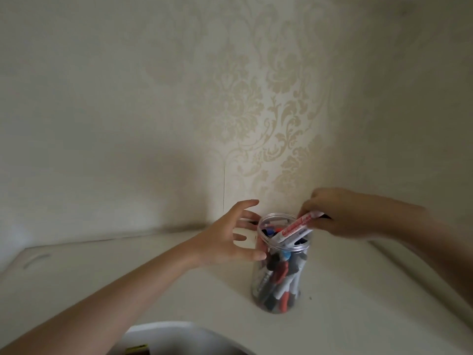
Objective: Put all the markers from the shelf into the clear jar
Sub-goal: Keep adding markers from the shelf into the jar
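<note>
A clear jar [279, 301] stands on the white shelf [179, 278], filled with several markers in black, red, blue and grey. My right hand [343, 213] is just above the jar's right rim and grips two white markers [294, 229] with red and dark labels. They slant down with their lower ends over the jar's mouth. My left hand [230, 239] is at the jar's left side, fingers spread. Its thumb touches the jar wall near the rim.
A patterned cream wall [256, 111] rises right behind the shelf. A small dark thing [252, 222] lies on the shelf behind my left fingers. A rounded white object [179, 336] sits at the bottom edge, below the shelf front.
</note>
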